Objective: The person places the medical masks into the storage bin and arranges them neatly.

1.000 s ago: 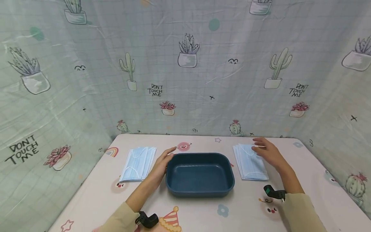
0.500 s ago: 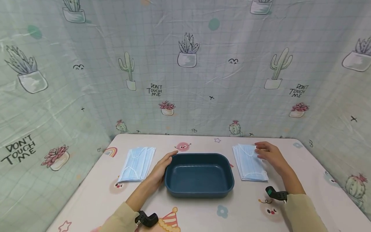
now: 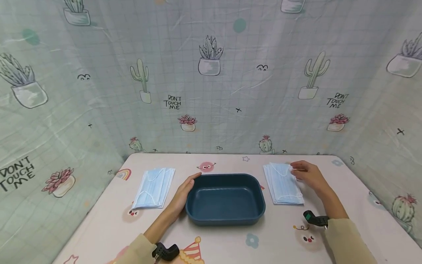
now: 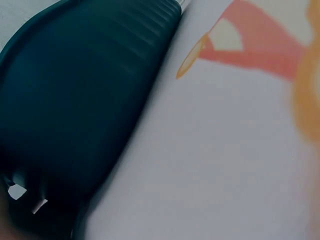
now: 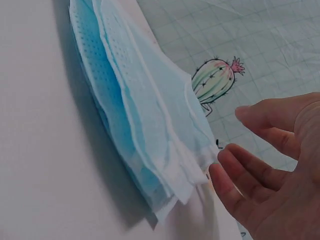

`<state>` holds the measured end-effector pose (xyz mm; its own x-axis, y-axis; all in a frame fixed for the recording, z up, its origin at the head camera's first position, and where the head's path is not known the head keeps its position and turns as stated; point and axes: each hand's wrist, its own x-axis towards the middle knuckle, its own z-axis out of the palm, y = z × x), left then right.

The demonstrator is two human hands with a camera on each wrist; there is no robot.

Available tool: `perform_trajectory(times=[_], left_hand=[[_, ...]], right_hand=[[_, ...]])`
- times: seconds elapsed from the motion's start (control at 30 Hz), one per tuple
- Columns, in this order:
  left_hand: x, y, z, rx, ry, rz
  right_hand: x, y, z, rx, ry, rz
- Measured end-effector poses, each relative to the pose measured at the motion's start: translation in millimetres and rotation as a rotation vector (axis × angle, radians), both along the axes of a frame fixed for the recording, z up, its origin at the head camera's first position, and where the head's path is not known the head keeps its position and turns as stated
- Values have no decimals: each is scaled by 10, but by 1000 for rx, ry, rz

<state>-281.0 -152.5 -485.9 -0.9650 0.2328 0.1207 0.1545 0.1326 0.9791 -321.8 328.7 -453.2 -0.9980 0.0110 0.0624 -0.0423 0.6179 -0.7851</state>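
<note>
A dark blue rectangular tray [image 3: 225,198] stands mid-table in the head view. Against its left side lies my left hand [image 3: 182,192], fingers extended along the wall with the tips at the far left corner. In the left wrist view the tray's outer wall [image 4: 75,100] fills the left part. To the right of the tray lies a fanned stack of light blue face masks [image 3: 284,185]. My right hand [image 3: 310,176] is at that stack's right edge, fingers loosely bent. In the right wrist view, its thumb and fingers [image 5: 250,172] are spread apart beside the masks [image 5: 145,110], with nothing between them.
Another stack of face masks [image 3: 154,187] lies left of the tray, beyond my left forearm. The pink-white table [image 3: 277,238] has printed cartoon figures. A cactus-patterned curtain [image 3: 230,91] hangs behind it and along both sides.
My right hand has lowered slightly from over the top of the right mask stack to its right edge. My left hand stays at the tray; the head view has shifted a little.
</note>
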Motion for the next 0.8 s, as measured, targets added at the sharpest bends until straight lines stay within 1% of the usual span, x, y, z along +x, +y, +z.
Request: perform_trajectory(times=[0.1,0.2,0.3,0.53,0.67,0.8], left_hand=[[-13,6,-10,-10,22,7],[-19,-3,-22,-19,28,13],[-18,-7,-22,-24,28,6],[-18,-4,-27,-33,47,-1],[-24,-10,-31,-41,46,7],[-25,-21,-30,-45,41,2]], right_hand=[[-27,21,-25,30,-43,-23],[-38,25,-47,66,-87,-45],[-35,32,-53,94,-111,-61],[-46,58,-87,102,-134,-51],[-46,37,-64,128,-161,-37],[-42,14,-42,118,-168,-27]])
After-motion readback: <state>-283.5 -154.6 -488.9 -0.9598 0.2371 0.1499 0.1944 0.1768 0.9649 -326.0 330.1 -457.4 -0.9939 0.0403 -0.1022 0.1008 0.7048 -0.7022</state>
